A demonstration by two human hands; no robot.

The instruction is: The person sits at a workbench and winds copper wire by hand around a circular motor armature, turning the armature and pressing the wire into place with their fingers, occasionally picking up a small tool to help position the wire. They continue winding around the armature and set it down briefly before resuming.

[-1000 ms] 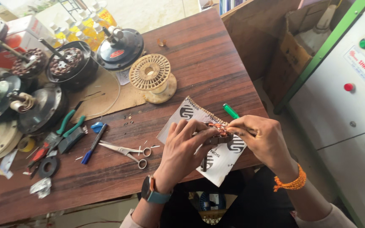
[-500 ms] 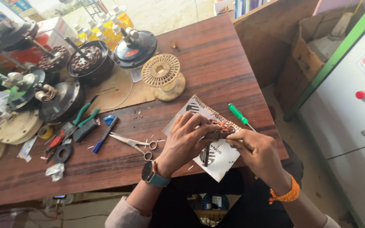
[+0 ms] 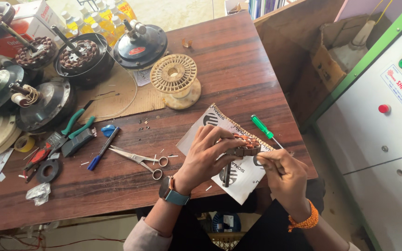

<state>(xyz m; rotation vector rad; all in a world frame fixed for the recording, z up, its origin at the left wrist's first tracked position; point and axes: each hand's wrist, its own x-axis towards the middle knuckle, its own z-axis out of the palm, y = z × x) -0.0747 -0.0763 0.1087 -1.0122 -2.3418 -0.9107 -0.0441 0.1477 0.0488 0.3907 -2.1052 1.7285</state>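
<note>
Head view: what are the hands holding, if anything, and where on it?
The left hand grips a small copper-wound stator around its outer rim. The right hand pinches at its right edge; what the fingertips hold cannot be told.

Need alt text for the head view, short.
Two hands, left hand and right hand, hold a copper-wound stator over a printed sheet on a wooden table. Scissors, pliers and fan motors lie left.

small round copper-wound stator core [image 3: 244,145] sits tilted, held up just above the white printed paper sheet [image 3: 238,176]
</note>
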